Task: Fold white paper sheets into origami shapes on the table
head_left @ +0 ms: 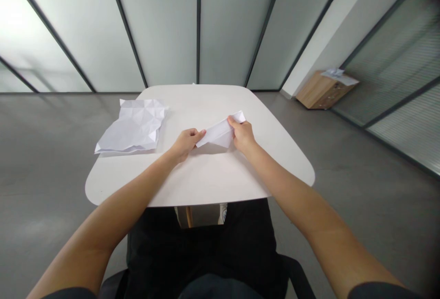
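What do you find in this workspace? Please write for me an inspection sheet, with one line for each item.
Surface: white rounded table.
Job's things: folded paper, held between both hands.
Clutter: creased paper sheet, lying on the table to the left of the hands.
Hands: left hand holds the paper's left end; right hand pinches its right end.
Cables: nothing seen.
Surroundings: grey floor, frosted glass walls, wooden cabinet with white paper on top.
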`<action>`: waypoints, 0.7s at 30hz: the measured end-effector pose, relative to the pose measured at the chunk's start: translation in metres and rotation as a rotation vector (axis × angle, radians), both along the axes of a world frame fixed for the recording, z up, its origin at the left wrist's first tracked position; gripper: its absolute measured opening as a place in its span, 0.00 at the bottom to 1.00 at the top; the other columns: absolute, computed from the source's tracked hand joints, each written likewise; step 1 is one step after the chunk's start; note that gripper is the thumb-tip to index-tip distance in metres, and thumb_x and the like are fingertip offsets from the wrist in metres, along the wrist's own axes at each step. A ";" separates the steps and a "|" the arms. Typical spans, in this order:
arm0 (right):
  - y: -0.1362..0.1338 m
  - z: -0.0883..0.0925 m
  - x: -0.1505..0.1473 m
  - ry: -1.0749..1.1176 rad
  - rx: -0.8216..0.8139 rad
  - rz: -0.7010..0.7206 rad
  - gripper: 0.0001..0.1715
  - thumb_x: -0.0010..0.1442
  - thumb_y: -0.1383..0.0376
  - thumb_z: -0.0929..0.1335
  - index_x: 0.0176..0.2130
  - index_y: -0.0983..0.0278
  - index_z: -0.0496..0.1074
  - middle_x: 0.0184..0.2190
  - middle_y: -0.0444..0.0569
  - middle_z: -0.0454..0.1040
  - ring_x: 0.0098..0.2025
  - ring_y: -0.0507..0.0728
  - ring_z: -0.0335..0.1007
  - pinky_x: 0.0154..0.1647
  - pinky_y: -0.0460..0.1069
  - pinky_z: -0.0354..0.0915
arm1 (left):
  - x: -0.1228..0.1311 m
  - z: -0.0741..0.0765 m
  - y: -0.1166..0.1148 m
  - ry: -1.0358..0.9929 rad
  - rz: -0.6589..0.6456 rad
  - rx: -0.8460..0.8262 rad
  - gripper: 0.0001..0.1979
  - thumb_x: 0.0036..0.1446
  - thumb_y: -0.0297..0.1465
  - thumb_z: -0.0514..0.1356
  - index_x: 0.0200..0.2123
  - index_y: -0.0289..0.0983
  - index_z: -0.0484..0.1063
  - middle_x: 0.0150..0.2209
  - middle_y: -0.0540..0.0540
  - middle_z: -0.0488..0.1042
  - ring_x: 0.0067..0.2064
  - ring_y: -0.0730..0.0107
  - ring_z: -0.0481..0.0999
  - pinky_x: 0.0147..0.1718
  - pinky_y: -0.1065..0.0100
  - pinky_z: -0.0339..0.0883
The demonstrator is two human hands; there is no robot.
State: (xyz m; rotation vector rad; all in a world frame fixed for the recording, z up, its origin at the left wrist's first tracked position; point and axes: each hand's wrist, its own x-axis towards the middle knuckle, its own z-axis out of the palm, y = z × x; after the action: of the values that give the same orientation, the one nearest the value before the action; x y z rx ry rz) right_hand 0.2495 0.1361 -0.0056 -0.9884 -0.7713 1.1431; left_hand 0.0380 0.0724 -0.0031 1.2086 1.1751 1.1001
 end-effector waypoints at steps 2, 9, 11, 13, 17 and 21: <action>0.002 -0.001 0.002 0.013 -0.022 -0.025 0.23 0.40 0.57 0.83 0.30 0.64 0.74 0.23 0.41 0.73 0.28 0.52 0.69 0.28 0.46 0.67 | 0.000 -0.001 0.002 -0.036 0.032 -0.002 0.25 0.51 0.49 0.72 0.27 0.37 0.65 0.22 0.54 0.66 0.24 0.78 0.64 0.23 0.74 0.56; 0.005 -0.001 0.007 0.000 -0.036 -0.081 0.22 0.43 0.59 0.83 0.29 0.64 0.73 0.23 0.41 0.74 0.27 0.52 0.70 0.28 0.47 0.67 | -0.001 -0.001 0.005 -0.068 0.052 0.007 0.18 0.53 0.35 0.73 0.31 0.37 0.65 0.25 0.50 0.75 0.28 0.74 0.74 0.32 0.71 0.70; 0.004 -0.001 0.006 -0.006 -0.029 -0.093 0.22 0.43 0.58 0.83 0.30 0.64 0.73 0.23 0.41 0.74 0.27 0.53 0.70 0.29 0.47 0.67 | -0.002 0.001 0.004 -0.053 0.031 0.009 0.17 0.55 0.35 0.71 0.32 0.37 0.65 0.26 0.50 0.75 0.27 0.75 0.73 0.32 0.71 0.70; 0.003 -0.002 0.007 -0.018 -0.024 -0.094 0.23 0.42 0.57 0.83 0.30 0.64 0.73 0.23 0.41 0.74 0.27 0.53 0.70 0.29 0.48 0.67 | -0.006 0.006 0.001 -0.025 -0.007 -0.021 0.16 0.55 0.35 0.71 0.36 0.37 0.67 0.28 0.51 0.75 0.28 0.74 0.74 0.32 0.70 0.71; -0.001 -0.004 0.007 -0.076 -0.050 0.000 0.26 0.37 0.54 0.83 0.31 0.64 0.75 0.24 0.42 0.76 0.28 0.53 0.69 0.30 0.48 0.66 | -0.018 0.021 -0.006 0.082 -0.199 -0.137 0.29 0.51 0.32 0.73 0.55 0.37 0.69 0.36 0.46 0.79 0.37 0.67 0.80 0.38 0.66 0.73; -0.011 -0.002 0.001 -0.154 -0.078 0.151 0.27 0.35 0.53 0.83 0.30 0.65 0.77 0.25 0.44 0.78 0.28 0.54 0.69 0.30 0.48 0.66 | -0.020 0.026 -0.009 0.155 -0.414 -0.082 0.23 0.56 0.43 0.69 0.49 0.33 0.77 0.40 0.42 0.79 0.37 0.68 0.77 0.34 0.69 0.67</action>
State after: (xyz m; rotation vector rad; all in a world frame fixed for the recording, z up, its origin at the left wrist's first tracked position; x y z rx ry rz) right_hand 0.2503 0.1254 -0.0078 -1.1081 -0.9437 1.2452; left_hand 0.0175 0.0631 0.0233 1.4137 1.0131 0.6520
